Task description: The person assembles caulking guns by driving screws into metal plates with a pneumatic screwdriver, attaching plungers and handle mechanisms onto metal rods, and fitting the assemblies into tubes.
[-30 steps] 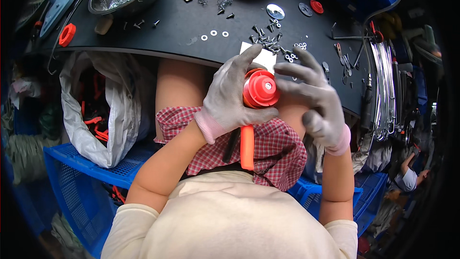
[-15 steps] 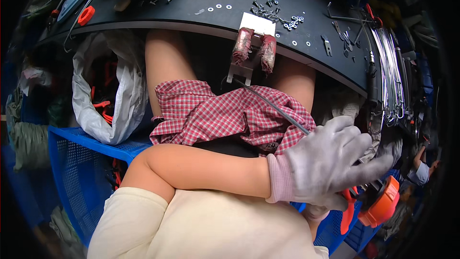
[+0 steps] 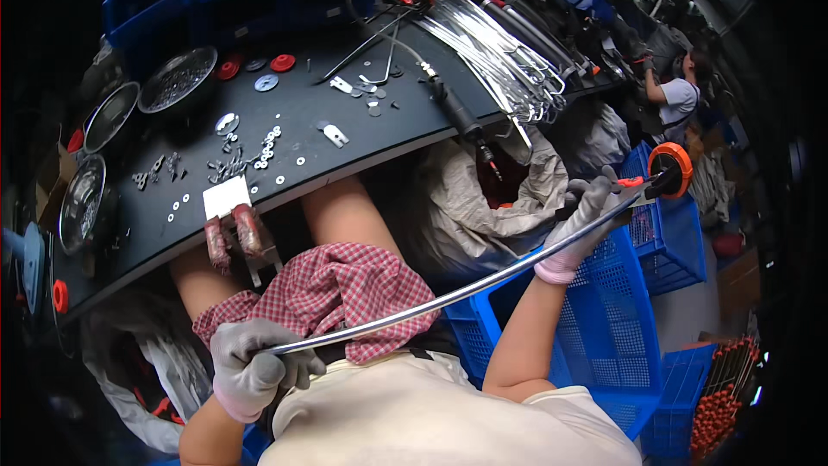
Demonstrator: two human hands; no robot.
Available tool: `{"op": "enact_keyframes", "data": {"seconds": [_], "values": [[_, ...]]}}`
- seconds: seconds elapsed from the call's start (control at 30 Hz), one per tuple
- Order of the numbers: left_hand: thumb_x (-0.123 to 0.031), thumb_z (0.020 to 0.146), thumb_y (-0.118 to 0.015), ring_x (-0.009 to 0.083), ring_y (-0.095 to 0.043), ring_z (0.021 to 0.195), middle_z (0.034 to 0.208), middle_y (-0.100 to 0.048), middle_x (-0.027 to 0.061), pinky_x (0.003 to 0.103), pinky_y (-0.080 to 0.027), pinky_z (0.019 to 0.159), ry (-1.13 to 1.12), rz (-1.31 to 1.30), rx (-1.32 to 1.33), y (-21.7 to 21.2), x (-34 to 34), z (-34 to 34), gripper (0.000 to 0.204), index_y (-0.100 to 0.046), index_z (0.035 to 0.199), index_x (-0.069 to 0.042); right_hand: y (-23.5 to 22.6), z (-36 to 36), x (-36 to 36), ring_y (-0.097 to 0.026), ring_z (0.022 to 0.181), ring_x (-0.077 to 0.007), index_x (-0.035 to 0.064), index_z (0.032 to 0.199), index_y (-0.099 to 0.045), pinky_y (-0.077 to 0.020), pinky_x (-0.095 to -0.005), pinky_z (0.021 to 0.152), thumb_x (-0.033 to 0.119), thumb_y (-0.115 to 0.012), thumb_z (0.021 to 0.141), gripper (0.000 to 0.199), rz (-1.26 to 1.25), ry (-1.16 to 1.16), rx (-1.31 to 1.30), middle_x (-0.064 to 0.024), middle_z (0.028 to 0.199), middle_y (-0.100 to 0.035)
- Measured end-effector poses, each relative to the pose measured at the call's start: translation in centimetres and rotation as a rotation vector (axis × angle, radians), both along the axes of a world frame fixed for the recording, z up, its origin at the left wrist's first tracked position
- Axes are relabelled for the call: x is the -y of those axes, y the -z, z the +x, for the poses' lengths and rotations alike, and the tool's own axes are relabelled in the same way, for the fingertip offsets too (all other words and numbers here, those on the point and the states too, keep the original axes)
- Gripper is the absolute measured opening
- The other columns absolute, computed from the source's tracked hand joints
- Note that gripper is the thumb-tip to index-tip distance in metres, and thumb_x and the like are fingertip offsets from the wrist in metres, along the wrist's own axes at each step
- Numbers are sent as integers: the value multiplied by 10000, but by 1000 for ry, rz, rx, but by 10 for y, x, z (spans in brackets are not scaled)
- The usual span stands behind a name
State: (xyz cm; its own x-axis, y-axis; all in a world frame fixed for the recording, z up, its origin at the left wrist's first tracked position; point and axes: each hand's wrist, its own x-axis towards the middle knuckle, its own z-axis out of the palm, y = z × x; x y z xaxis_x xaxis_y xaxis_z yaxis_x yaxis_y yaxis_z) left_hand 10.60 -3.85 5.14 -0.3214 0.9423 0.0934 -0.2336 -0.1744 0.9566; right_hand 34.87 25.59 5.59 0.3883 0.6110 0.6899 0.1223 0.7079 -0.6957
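A long curved metal rod [image 3: 457,293] runs across my lap, from lower left up to the right. An orange round wheel part [image 3: 671,168] sits at its far right end. My left hand [image 3: 250,367], in a grey glove, grips the rod's lower left end. My right hand [image 3: 591,211], also gloved, holds the rod just below the orange wheel, above a blue crate [image 3: 604,311]. A red checked cloth [image 3: 336,293] lies over my thighs under the rod.
A dark workbench [image 3: 302,134] carries washers, small metal plates, steel bowls [image 3: 177,82], red discs and a bundle of metal rods [image 3: 496,47]. A small clamp [image 3: 235,233] hangs at its front edge. White sacks [image 3: 492,198] stand below. Another person [image 3: 677,91] works at the far right.
The view swung to the right. My hands went from clasping the orange wheel before my chest to holding the long rod stretched out, right hand far right, left hand low left.
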Motion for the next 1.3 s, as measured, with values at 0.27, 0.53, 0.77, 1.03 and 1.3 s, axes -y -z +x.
{"op": "enact_keyframes", "data": {"seconds": [0.27, 0.53, 0.77, 1.03, 1.3], "values": [[-363, 993, -444, 142, -432, 480, 622, -471, 3, 273, -331, 404, 334, -235, 711, 11, 14, -1, 272, -527, 967, -105, -60, 39, 10, -502, 683, -81, 50, 1183, -393, -439, -216, 565, 139, -769, 755, 577, -204, -98, 172, -44, 946, -505], [-298, 953, -550, 171, -475, 517, 705, -518, 29, 275, -407, 481, 183, -338, 606, 13, 8, -18, 242, -563, 998, -60, -61, 10, 23, -555, 981, -137, 52, 1265, -383, -479, -301, 867, 44, -694, 789, 569, -126, -486, 30, -71, 1132, -532], [-315, 998, -460, 63, -232, 350, 486, -249, -50, 221, -195, 310, 261, 78, 271, 15, -41, -7, 305, -495, 904, -28, -16, -30, 23, -592, 810, -87, 80, 1137, -504, -509, -257, 747, 111, -764, 749, 468, 38, -258, 359, -21, 915, -624], [-485, 1005, -342, 69, -159, 337, 448, -217, -57, 232, -142, 324, 115, -26, 455, 19, -89, 52, 481, -364, 676, -134, 11, -10, 110, -633, 938, -343, 78, 1337, -427, -509, -385, 827, 111, -725, 751, 658, -147, -885, 705, -242, 1164, -574], [-538, 987, -300, 58, -116, 297, 404, -172, -85, 217, -138, 300, 262, -805, 1089, 7, -101, 7, 608, -323, 506, -167, 25, 213, -15, -629, 961, -257, 198, 1445, -306, -574, -324, 590, 403, -576, 925, 620, -79, -464, -226, -91, 1197, -553]]}}
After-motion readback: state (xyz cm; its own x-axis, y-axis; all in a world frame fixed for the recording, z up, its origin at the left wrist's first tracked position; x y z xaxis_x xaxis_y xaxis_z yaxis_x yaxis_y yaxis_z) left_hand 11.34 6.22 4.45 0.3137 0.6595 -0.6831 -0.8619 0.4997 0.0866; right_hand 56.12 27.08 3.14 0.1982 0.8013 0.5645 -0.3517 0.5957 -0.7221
